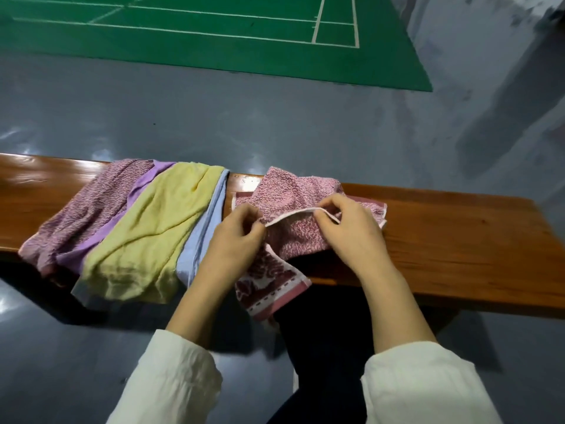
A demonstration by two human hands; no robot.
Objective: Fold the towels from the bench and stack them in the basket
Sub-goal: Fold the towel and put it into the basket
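Note:
A pink patterned towel (290, 197) lies crumpled on the wooden bench (458, 240), one end hanging over the front edge. My left hand (235, 240) pinches its pale hem at the left. My right hand (345, 224) pinches the same hem a little to the right, so the edge is stretched between them. To the left, draped over the bench, lie a yellow towel (153, 228), a light blue towel (201, 237), a purple towel (122, 215) and a mauve textured towel (85, 209), overlapping. No basket is in view.
The bench runs left to right across a glossy grey floor (244, 117). A green court mat (214, 35) with white lines lies beyond. My dark trouser leg (324, 347) is under the bench's front edge. Bare wood shows at both ends of the bench.

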